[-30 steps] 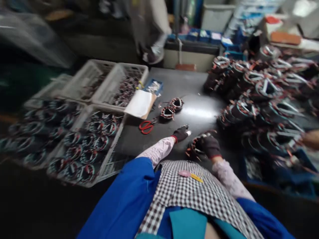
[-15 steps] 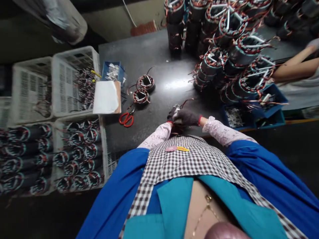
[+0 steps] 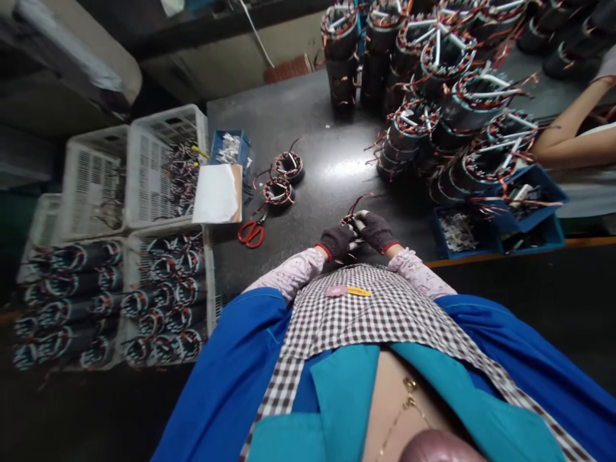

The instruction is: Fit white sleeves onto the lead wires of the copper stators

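Close to my apron, at the table's near edge, I hold a small motor stator (image 3: pixel 347 220) in both gloved hands. Copper leads stick up from its far side, and most of its body is hidden by the gloves. My left hand (image 3: pixel 338 241) is closed round its left side. On the right, my right hand (image 3: pixel 376 231) has its fingers bent over the top rim, near the leads. Two more wound stators, one nearer (image 3: pixel 278 191) and one farther (image 3: pixel 287 167), stand upright to the left. Beside them lie red-handled scissors (image 3: pixel 251 233).
Stacked stators (image 3: pixel 404 131) fill the table's right. Blue bins (image 3: pixel 532 240) stand below them, near a co-worker's arm (image 3: pixel 568 131). Leftward are a blue box of white pieces (image 3: pixel 230 147), white paper (image 3: pixel 216 194) and white crates (image 3: pixel 168 119) holding wires and stators.
My hands have moved apart; earlier the right lay across the left. More of the stator's rim shows between them. The whole view has shifted slightly.
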`<state>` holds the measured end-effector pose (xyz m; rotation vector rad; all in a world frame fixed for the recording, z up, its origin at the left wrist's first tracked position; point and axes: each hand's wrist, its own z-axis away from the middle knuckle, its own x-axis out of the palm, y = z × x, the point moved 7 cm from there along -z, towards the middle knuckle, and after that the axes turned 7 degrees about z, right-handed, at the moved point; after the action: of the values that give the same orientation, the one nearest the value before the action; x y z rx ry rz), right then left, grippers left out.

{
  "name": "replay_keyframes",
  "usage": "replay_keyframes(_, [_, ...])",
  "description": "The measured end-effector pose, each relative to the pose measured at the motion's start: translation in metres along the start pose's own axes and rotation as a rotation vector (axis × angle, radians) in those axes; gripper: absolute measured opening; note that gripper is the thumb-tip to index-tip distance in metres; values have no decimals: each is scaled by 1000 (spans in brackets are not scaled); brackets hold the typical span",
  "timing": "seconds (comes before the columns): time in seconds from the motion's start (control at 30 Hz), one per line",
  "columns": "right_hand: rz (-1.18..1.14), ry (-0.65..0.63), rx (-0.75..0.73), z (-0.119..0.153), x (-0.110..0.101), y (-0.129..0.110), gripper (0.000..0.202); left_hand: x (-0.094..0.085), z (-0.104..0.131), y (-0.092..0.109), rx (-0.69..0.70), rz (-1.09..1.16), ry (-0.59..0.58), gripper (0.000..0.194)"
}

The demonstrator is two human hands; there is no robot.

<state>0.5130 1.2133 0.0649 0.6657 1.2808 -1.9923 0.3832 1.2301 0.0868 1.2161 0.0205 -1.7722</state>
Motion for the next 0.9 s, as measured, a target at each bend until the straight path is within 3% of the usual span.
replay_keyframes(0.23, [173, -62, -22, -8, 11, -7, 34, 2, -18, -4, -146, 2, -100, 37])
replay_keyframes(0.4, [123, -53, 2, -4, 17, -4, 38, -2, 5, -16, -132, 67, 11, 57])
replay_keyframes(0.6, [94, -42, -14, 3, 16, -6, 39, -34, 32, -55, -308, 128, 227, 59])
replay_keyframes(0.73, [63, -25, -22, 0, 18, -3, 40, -13, 28, -38, -267, 256, 166, 74])
replay_keyframes(0.9, [11, -21, -51, -4, 25, 0, 40, 7, 23, -24, -294, 187, 162, 57])
